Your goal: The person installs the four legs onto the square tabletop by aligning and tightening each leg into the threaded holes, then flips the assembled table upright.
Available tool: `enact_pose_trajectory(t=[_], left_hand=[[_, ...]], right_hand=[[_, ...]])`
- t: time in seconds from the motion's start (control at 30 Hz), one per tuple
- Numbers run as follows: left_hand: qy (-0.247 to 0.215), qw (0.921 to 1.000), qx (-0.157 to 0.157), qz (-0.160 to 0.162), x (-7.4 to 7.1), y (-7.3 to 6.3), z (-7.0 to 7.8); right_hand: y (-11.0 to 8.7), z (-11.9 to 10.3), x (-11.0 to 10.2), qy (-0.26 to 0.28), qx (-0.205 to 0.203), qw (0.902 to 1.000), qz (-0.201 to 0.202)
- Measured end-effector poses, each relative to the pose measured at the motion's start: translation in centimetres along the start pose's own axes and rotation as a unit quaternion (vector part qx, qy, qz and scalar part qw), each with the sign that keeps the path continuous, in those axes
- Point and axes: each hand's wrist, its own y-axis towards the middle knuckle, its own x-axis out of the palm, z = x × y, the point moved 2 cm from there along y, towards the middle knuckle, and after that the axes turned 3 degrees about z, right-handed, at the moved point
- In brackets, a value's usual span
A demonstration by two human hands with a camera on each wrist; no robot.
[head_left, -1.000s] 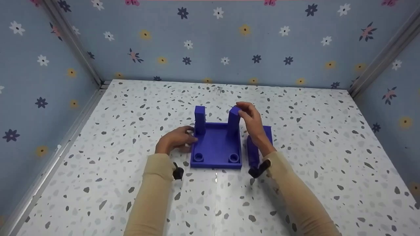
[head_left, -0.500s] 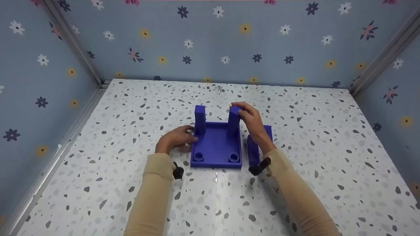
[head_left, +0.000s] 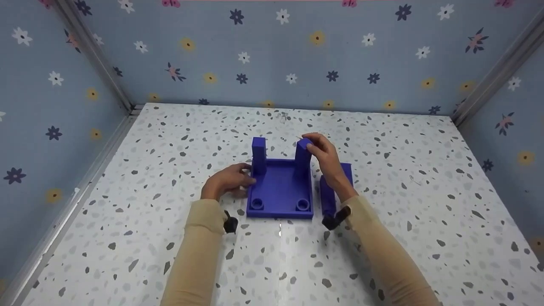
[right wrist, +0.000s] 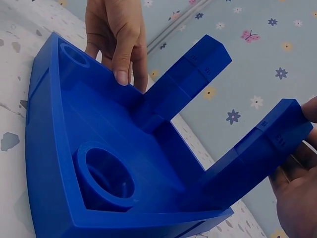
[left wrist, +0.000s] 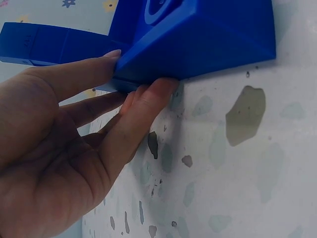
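Note:
A square, blue-purple, tray-like base [head_left: 280,187] with a raised rim lies on the table in the head view. At its far corners stand a left square leg [head_left: 259,155] and a right square leg [head_left: 302,159]. Each near corner has a round socket, one on the left [head_left: 257,204] and one on the right [head_left: 303,205]. My left hand [head_left: 229,178] grips the left edge, thumb on the rim and fingers along the outer side. With thumb and fingers, my right hand [head_left: 327,159] pinches the top of the right leg, which tilts slightly in the right wrist view.
More blue-purple pieces, a long near one [head_left: 328,197] and another behind [head_left: 347,170], lie right of the base, partly hidden under my right wrist. Flower-patterned walls [head_left: 293,51] border the speckled table [head_left: 425,204] at the back and sides.
My right hand's fingers shift slightly around the top of the right leg. The left hand and the base stay in place.

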Motion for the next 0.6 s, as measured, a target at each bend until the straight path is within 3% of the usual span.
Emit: enact_pose_trajectory(t=[0.37, 0.6], left_hand=[[-0.008, 0.9999, -0.006, -0.004, -0.1, 0.0, -0.1], [-0.001, 1.0, -0.004, -0.001, -0.1, 0.2, -0.2]], right_hand=[[-0.3, -0.2, 0.1, -0.012, 0.005, 0.9998, 0.018], [-1.0, -2.0, 0.7, -0.03, -0.001, 0.9991, 0.029]])
